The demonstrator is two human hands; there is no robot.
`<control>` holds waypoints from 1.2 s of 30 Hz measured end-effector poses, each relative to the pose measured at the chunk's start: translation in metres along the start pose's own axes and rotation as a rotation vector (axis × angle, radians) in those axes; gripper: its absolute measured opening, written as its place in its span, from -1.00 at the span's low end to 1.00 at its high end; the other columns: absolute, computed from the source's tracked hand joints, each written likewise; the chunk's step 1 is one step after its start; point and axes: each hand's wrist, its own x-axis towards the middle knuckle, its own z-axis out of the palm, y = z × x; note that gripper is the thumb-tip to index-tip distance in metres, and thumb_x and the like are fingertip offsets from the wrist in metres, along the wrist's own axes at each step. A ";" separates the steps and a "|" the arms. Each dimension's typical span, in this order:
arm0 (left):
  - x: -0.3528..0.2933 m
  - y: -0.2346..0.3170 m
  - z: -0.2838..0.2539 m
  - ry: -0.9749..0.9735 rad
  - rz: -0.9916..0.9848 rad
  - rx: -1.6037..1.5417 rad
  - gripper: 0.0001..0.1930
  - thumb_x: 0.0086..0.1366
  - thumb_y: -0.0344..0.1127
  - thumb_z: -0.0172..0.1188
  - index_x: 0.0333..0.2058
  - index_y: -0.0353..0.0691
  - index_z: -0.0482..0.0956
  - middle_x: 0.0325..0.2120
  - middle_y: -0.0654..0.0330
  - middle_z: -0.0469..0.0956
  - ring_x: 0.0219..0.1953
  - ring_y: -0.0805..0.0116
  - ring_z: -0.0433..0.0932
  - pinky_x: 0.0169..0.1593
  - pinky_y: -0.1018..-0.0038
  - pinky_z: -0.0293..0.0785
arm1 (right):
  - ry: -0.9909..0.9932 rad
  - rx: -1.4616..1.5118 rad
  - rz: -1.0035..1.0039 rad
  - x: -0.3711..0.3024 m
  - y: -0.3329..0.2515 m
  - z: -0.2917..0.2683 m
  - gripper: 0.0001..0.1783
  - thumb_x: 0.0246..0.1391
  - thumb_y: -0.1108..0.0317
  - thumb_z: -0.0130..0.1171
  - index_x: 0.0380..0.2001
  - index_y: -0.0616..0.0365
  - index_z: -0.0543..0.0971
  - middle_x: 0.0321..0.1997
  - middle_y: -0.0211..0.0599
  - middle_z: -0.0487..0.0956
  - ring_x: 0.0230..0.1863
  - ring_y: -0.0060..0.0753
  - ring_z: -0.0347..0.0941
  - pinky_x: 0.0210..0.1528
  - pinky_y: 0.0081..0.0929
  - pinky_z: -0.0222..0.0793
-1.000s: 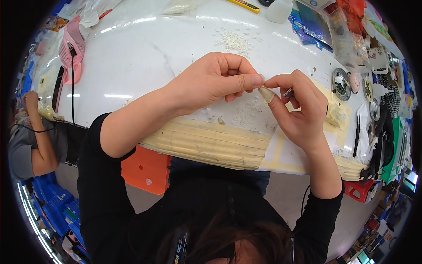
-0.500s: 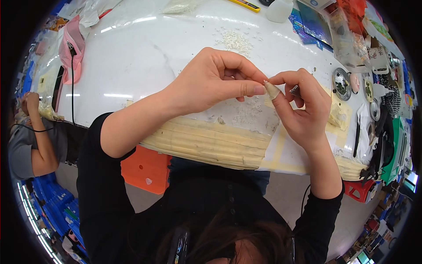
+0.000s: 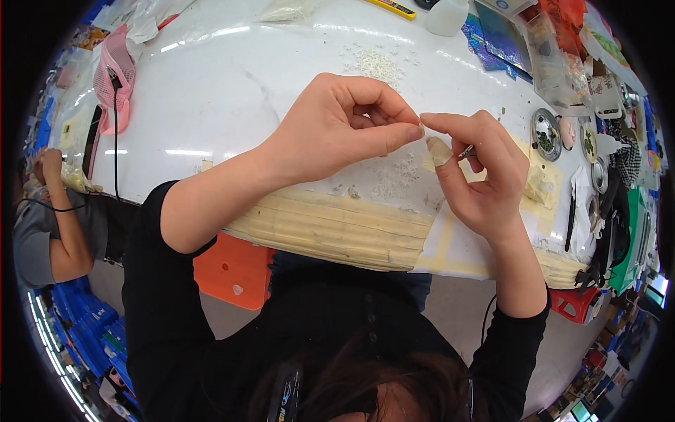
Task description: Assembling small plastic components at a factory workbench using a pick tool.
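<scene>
My left hand is closed in a pinch, thumb against index finger, above the white table. Whatever sits between those fingertips is tiny and I cannot make it out. Facing it, my right hand stretches its index finger to the left fingertips, while beige tape wraps its thumb, which stands apart. A small metal tool pokes out of the curled fingers of the right hand; most of it is hidden. Beyond both hands lies a scattered heap of small white pieces.
Pale tape covers the table's front edge. At the right are a round metal dish with dark bits and a clear plastic box. A white bottle stands at the back. Far left are a pink mesh pouch and another person's arm.
My right thumb has come away from the left fingertips and lowered, leaving the index finger extended toward them. The left hand has barely shifted.
</scene>
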 end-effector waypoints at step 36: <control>0.000 -0.002 0.004 0.075 0.606 0.599 -0.83 0.06 -0.63 0.28 -0.33 -0.32 0.64 -0.46 0.22 0.56 -0.46 0.49 0.51 -0.41 0.62 0.46 | -0.171 -0.351 0.146 -0.007 0.000 0.004 -0.85 0.12 0.34 0.16 -0.39 0.17 0.45 -0.52 -0.26 0.44 -0.55 -0.22 0.39 -0.51 -0.40 0.28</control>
